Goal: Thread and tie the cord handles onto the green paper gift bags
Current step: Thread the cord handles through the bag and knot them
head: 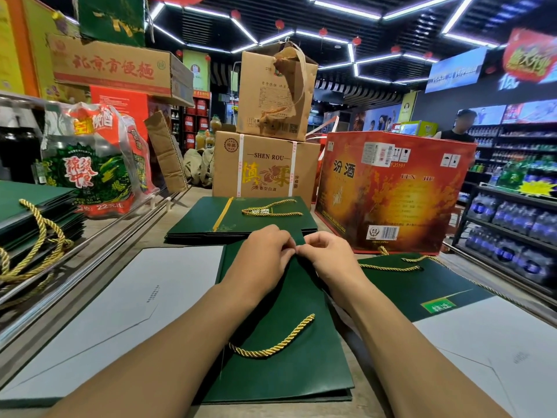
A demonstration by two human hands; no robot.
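Note:
A flat green paper gift bag (289, 366) lies in front of me on the table. A gold twisted cord (271, 339) runs across its lower half between my forearms. My left hand (262, 251) and my right hand (325, 251) meet at the bag's far edge, fingers curled, pinching something small where they touch. What they pinch is hidden by the fingers. Beyond them lies a stack of green bags (241, 218) with a gold cord handle (271, 208) on top.
Another green bag (422, 285) with a gold cord lies to the right, a further stack with cords (33, 224) at the left. White sheets (120, 312) flank the bag. Cardboard boxes (262, 164) and a red box (391, 191) stand behind. A person stands at the far right.

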